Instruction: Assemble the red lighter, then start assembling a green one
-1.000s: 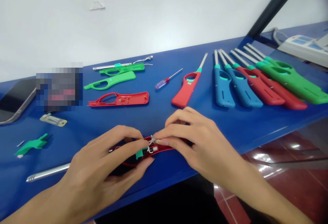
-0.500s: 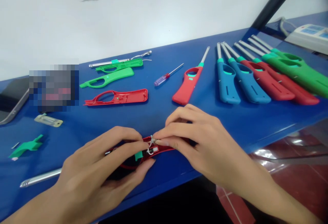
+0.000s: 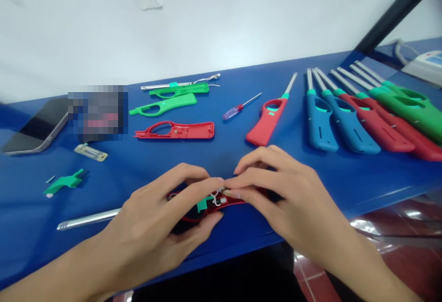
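Observation:
Near the table's front edge lies an opened red lighter shell [image 3: 238, 199] with a green trigger [image 3: 205, 204] and white wires [image 3: 216, 199] showing inside. My left hand [image 3: 165, 210] is closed around its left part, thumb on the near side and index finger by the wires. With thumb and fingertips pinched, my right hand [image 3: 279, 191] holds a small metallic part [image 3: 223, 188] at the wires, partly hidden by the fingers. A silver lighter tube [image 3: 88, 219] sticks out left from under my left hand. Behind the hands rests a separate red shell half [image 3: 186, 130].
Green shell halves [image 3: 179, 104] and a purple-handled screwdriver [image 3: 233, 111] lie at the back. Red, blue and green lighters [image 3: 321, 122] line the right side. On the left are a phone [image 3: 36, 124], a clear fuel tank [image 3: 91, 152] and a green trigger piece [image 3: 65, 182].
The camera view has shifted, so the table's contents appear farther right. My left index fingertip has moved closer to the right fingertips at the small part.

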`<state>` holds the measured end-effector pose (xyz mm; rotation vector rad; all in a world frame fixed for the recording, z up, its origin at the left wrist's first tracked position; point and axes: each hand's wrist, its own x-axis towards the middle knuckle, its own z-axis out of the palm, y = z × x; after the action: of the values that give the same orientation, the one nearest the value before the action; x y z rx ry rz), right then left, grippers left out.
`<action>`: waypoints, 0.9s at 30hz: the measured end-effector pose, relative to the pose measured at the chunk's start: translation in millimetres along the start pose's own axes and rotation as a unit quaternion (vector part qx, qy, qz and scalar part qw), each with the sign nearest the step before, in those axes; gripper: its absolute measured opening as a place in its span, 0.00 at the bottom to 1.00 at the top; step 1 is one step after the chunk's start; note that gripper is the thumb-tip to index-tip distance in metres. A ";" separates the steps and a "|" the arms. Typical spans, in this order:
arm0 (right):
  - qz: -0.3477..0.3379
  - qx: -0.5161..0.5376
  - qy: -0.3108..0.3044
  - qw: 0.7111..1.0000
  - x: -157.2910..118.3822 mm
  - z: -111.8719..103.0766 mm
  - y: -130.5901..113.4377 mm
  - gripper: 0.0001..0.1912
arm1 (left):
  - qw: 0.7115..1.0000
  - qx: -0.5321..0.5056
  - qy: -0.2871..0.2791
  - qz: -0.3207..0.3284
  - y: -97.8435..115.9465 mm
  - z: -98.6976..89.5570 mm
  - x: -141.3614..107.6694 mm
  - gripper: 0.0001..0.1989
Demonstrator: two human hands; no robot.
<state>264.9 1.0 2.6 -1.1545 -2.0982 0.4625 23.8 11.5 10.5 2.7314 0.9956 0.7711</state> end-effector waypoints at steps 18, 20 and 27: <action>0.057 0.029 0.109 0.992 -3.9 9.7 3.9 0.08 | 0.987 0.141 0.025 -0.067 -57.7 -27.4 8.3 0.22; 0.052 0.026 0.117 0.991 -3.0 9.9 4.2 0.09 | 0.985 0.155 0.011 -0.080 -78.7 -30.2 9.6 0.27; 0.048 0.024 0.121 0.991 -0.7 10.0 3.4 0.09 | 0.985 0.149 -0.005 -0.082 -103.5 -26.3 3.5 0.25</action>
<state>260.1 2.4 -6.7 -1.2239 -1.8196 0.3938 -45.6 92.5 4.5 2.8409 1.4159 0.6243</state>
